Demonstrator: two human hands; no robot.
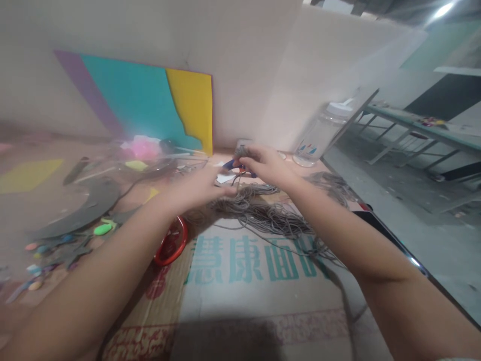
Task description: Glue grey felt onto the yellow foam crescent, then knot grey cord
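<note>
My left hand (pixel 199 188) reaches over the near side of a tangled bundle of grey cord (pixel 270 215), thumb and fingers apart, with nothing visible in it. Beyond the bundle, my right hand (pixel 265 163) has its fingers curled round what looks like a grey clump of cord (pixel 242 151). Just under those fingers shows a blue-handled tool (pixel 228 164), mostly covered, so its kind is unclear. A small white piece (pixel 225 178) lies between the hands. Below my left wrist sits a red ring-shaped handle (pixel 184 240), partly hidden by the forearm.
A printed cardboard sheet (pixel 240 301) covers the near table. Left lie a grey curved piece (pixel 82 210), small coloured bits (pixel 103 229) and a pink item in clear plastic (pixel 141 149). A clear bottle (pixel 315 138) stands back right; a dark flat device (pixel 387 235) lies along the right edge.
</note>
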